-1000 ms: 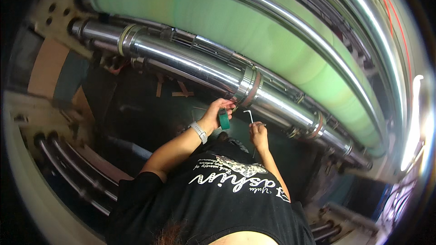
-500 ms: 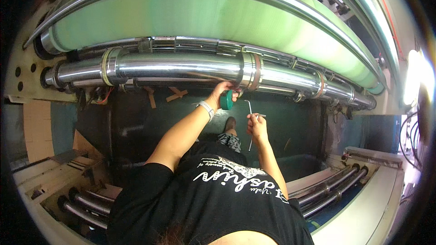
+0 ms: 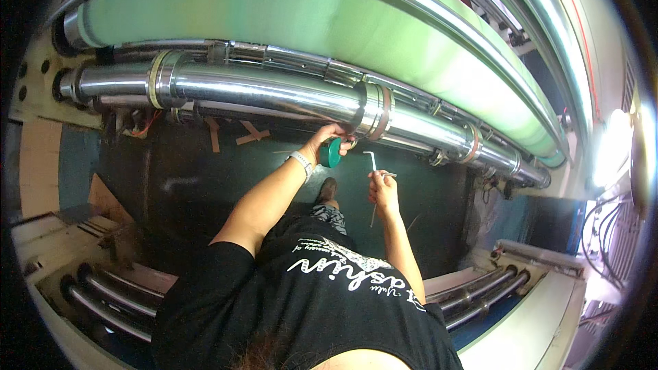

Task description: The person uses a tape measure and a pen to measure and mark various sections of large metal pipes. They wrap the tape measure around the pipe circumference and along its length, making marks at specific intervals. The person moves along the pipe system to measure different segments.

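Observation:
My left hand point(image 3: 325, 142) is just below the large chrome roller point(image 3: 267, 87), near its ringed collar point(image 3: 375, 111). Its fingers curl at a short green cylinder point(image 3: 330, 153), perhaps a roll of tape; the fingertips by the roller's underside are partly hidden. To the right and a little nearer me, my right hand point(image 3: 383, 192) is closed around a thin metal hex key point(image 3: 373, 160), its bent end pointing up. A second thin metal arm sticks out sideways from the same fist, and a rod shows below it. The right hand is apart from the roller.
A wide pale green cylinder point(image 3: 274, 24) lies behind the chrome roller, with a metal bar across it. Brown strips point(image 3: 252, 133) lie on the dark floor point(image 3: 199, 192). Thinner rollers point(image 3: 113, 308) flank me at the lower left and right. Cables point(image 3: 603, 240) hang at the right.
The whole view has shifted and tilted slightly as my head moved. Both hands keep their hold and nearly their places by the roller; the green cylinder has turned a little.

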### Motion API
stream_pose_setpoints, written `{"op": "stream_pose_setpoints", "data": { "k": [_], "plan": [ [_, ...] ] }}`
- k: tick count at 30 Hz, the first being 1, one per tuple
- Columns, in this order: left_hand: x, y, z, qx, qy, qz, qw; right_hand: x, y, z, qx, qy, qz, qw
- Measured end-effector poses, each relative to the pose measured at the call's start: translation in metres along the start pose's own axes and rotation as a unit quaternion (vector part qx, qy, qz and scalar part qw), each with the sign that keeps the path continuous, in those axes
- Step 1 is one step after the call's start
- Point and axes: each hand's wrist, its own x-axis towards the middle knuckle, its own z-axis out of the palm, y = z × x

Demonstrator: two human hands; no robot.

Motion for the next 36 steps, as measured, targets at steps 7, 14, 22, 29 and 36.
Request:
{"op": "stream_pose_setpoints", "data": {
  "k": [7, 14, 22, 29, 36],
  "plan": [
    [-0.007, -0.013, 0.008, 0.050, 0.180, 0.132, 0.974, 0.039, -0.003, -0.027, -0.203, -0.001, -0.115, 0.972],
    [-0.034, -0.062, -0.035, -0.003, 0.358, 0.250, 0.900, 0.096, -0.029, -0.049, -0.540, 0.019, -0.267, 0.798],
    [0.018, -0.084, -0.080, -0.104, 0.256, 0.343, 0.898, 0.176, -0.020, -0.122, -0.738, -0.070, -0.346, 0.575],
    [0.050, -0.068, -0.119, -0.109, 0.249, 0.346, 0.898, 0.230, -0.026, -0.133, -0.798, -0.026, -0.351, 0.490],
    [0.056, -0.053, -0.136, -0.077, 0.188, 0.336, 0.920, 0.254, -0.025, -0.133, -0.807, -0.004, -0.344, 0.480]
  ]
}}
